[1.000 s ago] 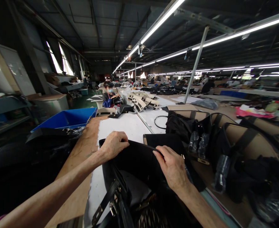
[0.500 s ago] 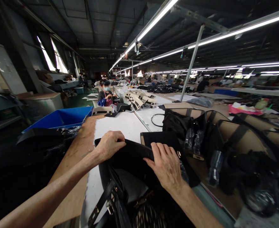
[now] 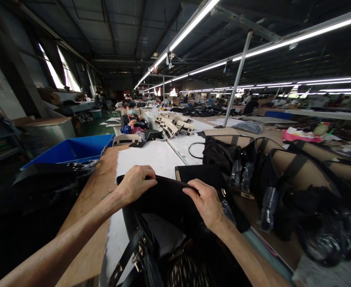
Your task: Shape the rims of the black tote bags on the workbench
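Note:
A black handbag (image 3: 166, 207) stands open on the workbench right in front of me. My left hand (image 3: 136, 183) is closed over the far left part of its top rim. My right hand (image 3: 207, 203) grips the same rim further right, fingers curled over the edge. A black strap with metal buckles (image 3: 133, 255) hangs down the bag's near left side. The bag rests on a white sheet (image 3: 151, 157) that covers the wooden bench top (image 3: 94, 199).
Tan bags with black straps (image 3: 283, 167) crowd the bench to my right. A blue bin (image 3: 70, 149) and dark plastic-wrapped goods (image 3: 50, 179) sit at my left. A seated person (image 3: 130, 121) works further down the bench, beside folded black-and-white pieces (image 3: 172, 127).
Both hands keep hold of the bag's rim. My right hand flattened on the rim for a moment, then curled its fingers over it again. The camera has panned a little to the right.

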`<action>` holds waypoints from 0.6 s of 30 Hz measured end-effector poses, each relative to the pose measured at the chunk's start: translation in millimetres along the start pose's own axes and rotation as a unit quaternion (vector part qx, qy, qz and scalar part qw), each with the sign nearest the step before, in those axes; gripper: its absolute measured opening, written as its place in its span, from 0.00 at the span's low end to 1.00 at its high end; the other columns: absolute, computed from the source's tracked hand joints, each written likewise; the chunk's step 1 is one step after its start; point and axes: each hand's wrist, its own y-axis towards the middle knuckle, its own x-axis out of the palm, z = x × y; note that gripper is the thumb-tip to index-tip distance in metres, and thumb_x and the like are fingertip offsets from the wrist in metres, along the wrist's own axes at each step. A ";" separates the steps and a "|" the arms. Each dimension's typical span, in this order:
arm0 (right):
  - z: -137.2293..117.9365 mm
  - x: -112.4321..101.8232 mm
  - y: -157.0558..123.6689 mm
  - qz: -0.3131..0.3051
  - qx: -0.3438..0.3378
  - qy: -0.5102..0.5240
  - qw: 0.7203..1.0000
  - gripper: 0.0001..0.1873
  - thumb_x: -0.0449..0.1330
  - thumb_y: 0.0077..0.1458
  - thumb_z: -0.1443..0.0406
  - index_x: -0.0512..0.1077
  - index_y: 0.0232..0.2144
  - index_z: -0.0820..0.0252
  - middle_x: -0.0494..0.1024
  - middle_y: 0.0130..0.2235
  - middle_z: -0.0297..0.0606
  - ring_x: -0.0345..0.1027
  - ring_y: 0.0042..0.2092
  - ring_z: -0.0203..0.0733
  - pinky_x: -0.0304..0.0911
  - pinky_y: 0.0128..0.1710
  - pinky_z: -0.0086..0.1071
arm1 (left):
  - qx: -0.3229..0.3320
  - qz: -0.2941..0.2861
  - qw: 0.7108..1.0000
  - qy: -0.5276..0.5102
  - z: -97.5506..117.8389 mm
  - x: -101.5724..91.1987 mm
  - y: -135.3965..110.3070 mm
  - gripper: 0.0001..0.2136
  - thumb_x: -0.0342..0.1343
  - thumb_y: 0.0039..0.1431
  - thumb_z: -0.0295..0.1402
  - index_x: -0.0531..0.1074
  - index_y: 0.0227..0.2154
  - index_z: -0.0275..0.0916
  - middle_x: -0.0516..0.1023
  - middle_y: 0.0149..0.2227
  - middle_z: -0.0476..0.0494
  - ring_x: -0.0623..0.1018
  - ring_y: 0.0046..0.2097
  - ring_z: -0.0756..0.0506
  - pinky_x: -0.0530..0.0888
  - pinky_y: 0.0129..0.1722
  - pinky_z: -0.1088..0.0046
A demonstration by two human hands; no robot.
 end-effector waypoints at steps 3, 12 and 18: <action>0.5 0.4 0.9 -0.004 0.011 0.011 1.000 0.07 0.53 0.54 0.63 0.67 0.27 0.59 0.70 0.27 0.31 0.63 0.29 0.35 0.57 0.31 0.27 | -0.020 0.000 1.000 0.002 3.4 -1.8 1.1 0.06 0.51 0.47 0.31 0.71 0.20 0.36 0.72 0.27 0.49 0.70 0.30 0.50 0.65 0.33 0.77; -4.5 -2.9 4.5 -0.020 0.000 -0.064 0.998 0.07 0.52 0.55 0.63 0.68 0.28 0.59 0.70 0.27 0.32 0.62 0.29 0.35 0.53 0.30 0.28 | -0.050 0.009 0.999 -0.002 7.9 -2.1 0.2 0.06 0.51 0.45 0.29 0.71 0.20 0.35 0.72 0.26 0.49 0.69 0.29 0.50 0.64 0.31 0.77; -26.1 -6.9 13.4 -0.025 -0.053 -0.288 0.956 0.11 0.53 0.55 0.64 0.68 0.21 0.58 0.71 0.24 0.34 0.62 0.31 0.41 0.48 0.32 0.34 | -0.055 0.029 0.998 0.002 7.6 0.2 0.7 0.06 0.51 0.45 0.29 0.71 0.19 0.35 0.72 0.26 0.49 0.69 0.29 0.50 0.64 0.31 0.77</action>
